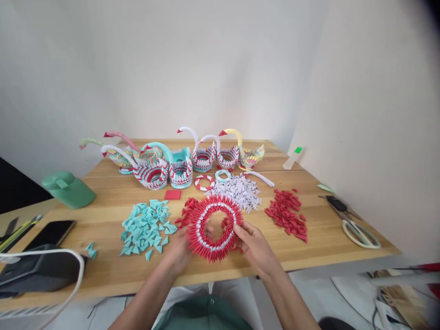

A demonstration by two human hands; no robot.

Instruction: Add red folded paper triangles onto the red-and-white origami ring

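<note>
Between my hands, tilted toward me above the table's front, is a ring of folded paper pieces (216, 257), red with one white row and a spiky outer edge. My left hand (181, 250) grips its left side, fingers partly hidden behind the ring. On the right side my right hand (253, 245) holds it, thumb on the front and fingers behind. A pile of red paper triangles (188, 207) lies just behind the ring, partly covered by it. White triangles (237, 190) spread farther back, turquoise triangles (146, 227) to the left, and another red pile (287, 213) to the right.
Several paper swans (151, 174) stand along the back. Two small paper rings (204, 183) and a white curved neck piece (260, 178) lie before them. Scissors (359, 234) rest at right. A green bottle (68, 190), a phone (51, 233) and a white cable (80, 266) are at left.
</note>
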